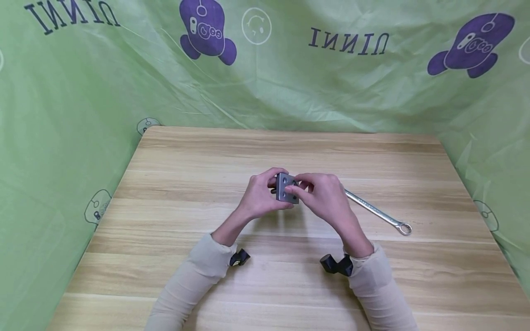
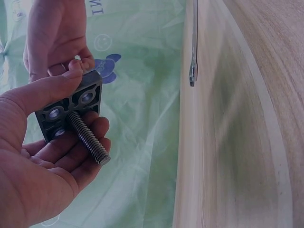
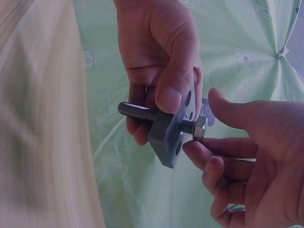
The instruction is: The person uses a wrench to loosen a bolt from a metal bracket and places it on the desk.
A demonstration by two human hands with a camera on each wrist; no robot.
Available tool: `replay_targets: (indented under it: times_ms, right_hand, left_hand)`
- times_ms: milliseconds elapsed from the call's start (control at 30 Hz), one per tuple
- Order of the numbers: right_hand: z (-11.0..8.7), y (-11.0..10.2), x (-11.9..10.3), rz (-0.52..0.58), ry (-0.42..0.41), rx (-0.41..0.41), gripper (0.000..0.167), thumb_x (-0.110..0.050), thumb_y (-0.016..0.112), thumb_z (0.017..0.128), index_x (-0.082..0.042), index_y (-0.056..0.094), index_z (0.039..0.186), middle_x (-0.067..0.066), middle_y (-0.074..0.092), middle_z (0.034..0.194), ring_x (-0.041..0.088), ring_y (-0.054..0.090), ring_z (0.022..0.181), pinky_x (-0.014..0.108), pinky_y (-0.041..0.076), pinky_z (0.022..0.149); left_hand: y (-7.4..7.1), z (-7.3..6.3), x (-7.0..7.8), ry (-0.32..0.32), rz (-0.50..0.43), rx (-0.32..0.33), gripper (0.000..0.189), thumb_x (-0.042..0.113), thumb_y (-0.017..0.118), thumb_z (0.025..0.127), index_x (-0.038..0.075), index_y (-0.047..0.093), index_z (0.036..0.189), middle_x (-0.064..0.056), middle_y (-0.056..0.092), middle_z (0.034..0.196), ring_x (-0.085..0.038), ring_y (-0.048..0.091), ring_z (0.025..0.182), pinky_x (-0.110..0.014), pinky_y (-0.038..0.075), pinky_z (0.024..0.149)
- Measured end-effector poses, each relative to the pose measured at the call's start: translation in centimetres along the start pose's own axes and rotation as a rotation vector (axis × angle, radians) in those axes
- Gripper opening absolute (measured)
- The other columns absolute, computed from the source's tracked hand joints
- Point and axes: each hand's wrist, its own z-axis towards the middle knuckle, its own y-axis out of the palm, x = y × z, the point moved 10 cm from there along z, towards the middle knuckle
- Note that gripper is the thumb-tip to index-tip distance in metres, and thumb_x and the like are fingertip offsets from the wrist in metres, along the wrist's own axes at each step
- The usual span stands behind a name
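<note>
My left hand [image 1: 256, 197] grips a dark metal plate [image 1: 280, 192] with several holes, held up in front of me, thumb on one edge and fingers around the other. A bolt [image 2: 88, 137] runs through the plate's middle, its threaded end sticking out on the left hand's side. On the opposite side the hex head [image 3: 201, 128] stands off the plate, with a stretch of thread showing. My right hand [image 1: 329, 200] is at that head, index fingertip right by it and thumb apart from it. Its other fingers are loosely bent.
A combination wrench [image 1: 378, 213] lies on the wooden table [image 1: 207, 156] to the right, its ring end toward me and its far end behind my right hand. Green printed cloth [image 1: 331, 92] hangs behind and at both sides. Black wrist mounts [image 1: 337, 265] are on both sleeves.
</note>
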Motion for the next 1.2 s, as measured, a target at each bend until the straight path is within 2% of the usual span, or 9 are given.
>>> replay_targets:
  times_ms: [167, 333, 600, 900, 1200]
  right_hand:
    - [0.0, 0.1, -0.1, -0.020, -0.008, 0.015, 0.026, -0.033, 0.079, 0.085, -0.009, 0.081, 0.095, 0.003, 0.072, 0.071, 0.013, 0.056, 0.060, 0.023, 0.040, 0.055]
    - [0.0, 0.0, -0.3, -0.017, -0.042, 0.022, 0.023, -0.029, 0.080, 0.084, -0.009, 0.081, 0.096, 0.003, 0.070, 0.069, 0.012, 0.052, 0.058, 0.022, 0.038, 0.053]
    - [-0.2, -0.1, -0.9, -0.006, -0.112, 0.027, 0.017, -0.022, 0.081, 0.083, -0.011, 0.081, 0.097, 0.002, 0.074, 0.079, 0.011, 0.052, 0.060, 0.023, 0.036, 0.055]
    - [-0.4, -0.2, -1.3, 0.001, -0.145, 0.020, 0.017, -0.011, 0.080, 0.080, -0.011, 0.080, 0.098, 0.005, 0.075, 0.088, 0.014, 0.058, 0.066, 0.022, 0.041, 0.056]
    - [-0.5, -0.1, -1.7, 0.004, -0.197, 0.016, 0.019, -0.003, 0.079, 0.079, -0.010, 0.080, 0.096, 0.009, 0.076, 0.099, 0.018, 0.066, 0.074, 0.027, 0.050, 0.061]
  left_hand:
    - [0.0, 0.0, 0.0, 0.008, 0.005, 0.000, 0.066, 0.004, 0.091, 0.062, 0.004, 0.063, 0.122, -0.017, 0.076, 0.109, -0.028, 0.075, 0.098, -0.033, 0.060, 0.084]
    - [0.1, 0.0, 0.0, -0.003, 0.002, -0.006, 0.068, 0.004, 0.091, 0.063, 0.005, 0.062, 0.124, -0.017, 0.075, 0.111, -0.029, 0.075, 0.100, -0.036, 0.060, 0.087]
    - [0.0, 0.0, 0.0, 0.003, 0.032, -0.001, 0.067, 0.007, 0.092, 0.063, 0.006, 0.063, 0.124, -0.015, 0.073, 0.112, -0.028, 0.073, 0.096, -0.037, 0.060, 0.086]
    - [-0.1, 0.0, 0.1, 0.041, 0.035, 0.011, 0.065, 0.007, 0.092, 0.062, 0.006, 0.064, 0.121, -0.014, 0.073, 0.110, -0.027, 0.072, 0.092, -0.037, 0.060, 0.084]
    - [-0.2, 0.1, 0.2, 0.056, 0.037, 0.017, 0.066, 0.006, 0.092, 0.061, 0.004, 0.064, 0.120, -0.015, 0.073, 0.109, -0.027, 0.071, 0.091, -0.035, 0.060, 0.083]
